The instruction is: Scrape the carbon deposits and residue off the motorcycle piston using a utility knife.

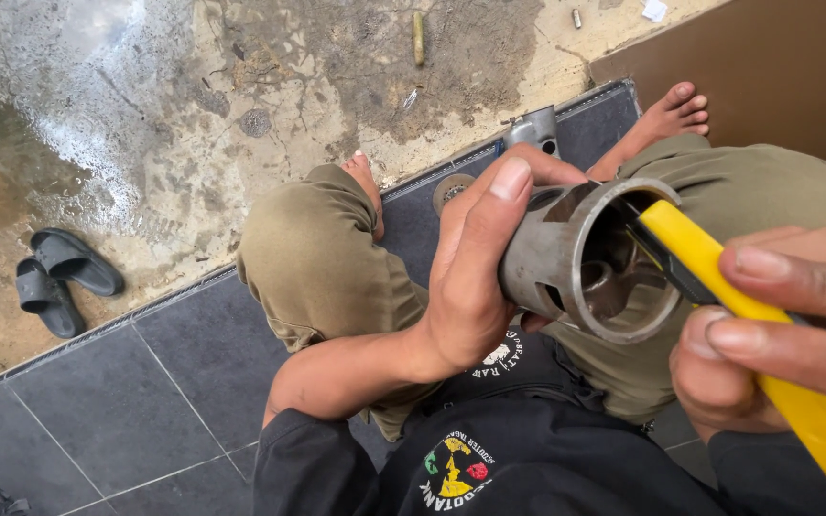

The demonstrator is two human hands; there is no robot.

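My left hand (475, 268) grips a grey metal cylinder sleeve (566, 244), its open round end turned toward me. My right hand (776, 325) holds a yellow utility knife (719, 287). The knife's dark tip reaches into the cylinder's mouth and rests against the inner rim at the upper right. Cut-out ports show in the cylinder wall. I sit on the floor with knees bent, in olive trousers and a black shirt, both feet bare.
Dark grey floor tiles (145, 401) lie under me, edged by wet, stained concrete (241, 86). A pair of dark slippers (59, 277) sits at the left. A small metal part (534, 127) and a round disc (449, 188) lie by my knees. A brown board (767, 67) fills the upper right.
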